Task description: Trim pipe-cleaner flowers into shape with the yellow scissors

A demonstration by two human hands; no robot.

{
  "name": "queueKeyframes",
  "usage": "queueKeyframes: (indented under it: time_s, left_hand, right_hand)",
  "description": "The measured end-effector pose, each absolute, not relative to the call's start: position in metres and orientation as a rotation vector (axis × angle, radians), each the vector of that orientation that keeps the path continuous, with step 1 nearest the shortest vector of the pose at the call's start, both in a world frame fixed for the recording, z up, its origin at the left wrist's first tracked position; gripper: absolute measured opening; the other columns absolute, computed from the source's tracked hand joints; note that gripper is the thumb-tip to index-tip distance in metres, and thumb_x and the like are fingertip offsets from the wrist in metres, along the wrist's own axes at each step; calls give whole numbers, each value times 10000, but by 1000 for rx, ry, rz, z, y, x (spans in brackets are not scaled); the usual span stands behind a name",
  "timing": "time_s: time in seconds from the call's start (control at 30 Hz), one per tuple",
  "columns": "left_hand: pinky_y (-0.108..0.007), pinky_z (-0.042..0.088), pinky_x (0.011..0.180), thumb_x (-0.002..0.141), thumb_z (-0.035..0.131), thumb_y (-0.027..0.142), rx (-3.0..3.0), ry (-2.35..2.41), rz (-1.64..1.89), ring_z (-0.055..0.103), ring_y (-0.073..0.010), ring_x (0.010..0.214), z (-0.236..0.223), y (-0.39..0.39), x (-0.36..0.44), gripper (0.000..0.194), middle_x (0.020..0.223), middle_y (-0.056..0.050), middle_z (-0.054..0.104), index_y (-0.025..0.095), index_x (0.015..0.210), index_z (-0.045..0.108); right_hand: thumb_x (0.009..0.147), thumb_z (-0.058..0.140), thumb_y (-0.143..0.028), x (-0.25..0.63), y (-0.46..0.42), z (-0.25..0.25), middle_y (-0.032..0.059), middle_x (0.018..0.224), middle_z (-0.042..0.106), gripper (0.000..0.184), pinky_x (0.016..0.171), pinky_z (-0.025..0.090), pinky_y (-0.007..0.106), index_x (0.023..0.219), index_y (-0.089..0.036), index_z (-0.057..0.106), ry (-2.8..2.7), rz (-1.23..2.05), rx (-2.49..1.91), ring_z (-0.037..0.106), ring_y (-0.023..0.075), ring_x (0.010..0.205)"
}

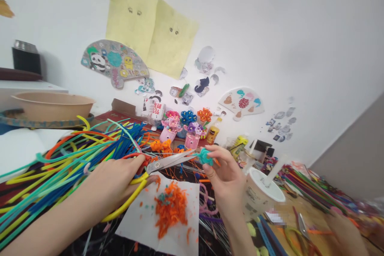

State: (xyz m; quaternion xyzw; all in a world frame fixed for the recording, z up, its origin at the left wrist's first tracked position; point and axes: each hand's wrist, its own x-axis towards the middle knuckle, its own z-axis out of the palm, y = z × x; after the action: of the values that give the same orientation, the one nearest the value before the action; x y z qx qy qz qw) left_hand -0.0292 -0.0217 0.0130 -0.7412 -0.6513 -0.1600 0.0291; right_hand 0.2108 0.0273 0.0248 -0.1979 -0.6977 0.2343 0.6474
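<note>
My left hand [123, 176] is closed around the handles of a pair of scissors [168, 161] with yellow and red grips. The blades point right and stand slightly apart, their tips beside a small turquoise fuzzy flower-like piece [205, 157]. Thumb and fingers of my right hand [226, 172] pinch that piece. Whether the blades touch it I cannot tell. Below both hands lies a white sheet of paper [135, 224], bearing a heap of orange fuzz trimmings [171, 210] with some turquoise bits.
Bundled coloured pipe cleaners [99, 152] spread on the left near a tan bowl [57, 104]. Pipe-cleaner flowers in pink pots [191, 141] stand behind. On the right are a white-lidded container [267, 184], another pair of scissors [302, 226] and another person's blurred hand [345, 232].
</note>
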Motion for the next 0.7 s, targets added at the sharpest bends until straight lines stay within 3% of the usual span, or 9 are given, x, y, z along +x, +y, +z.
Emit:
queueKeyframes:
  time_s: [0.7]
  left_hand:
    - [-271,267,517,872,267,643,-2521,-1960,-583,556,-180,562,4,-18,-28,523,635,-25,599,213,750,539]
  right_hand:
    - [799,624,-65,209,25,26,56,1056,606,203,777,538,309,908,-233,659,-1581,481,-402,606,182,984]
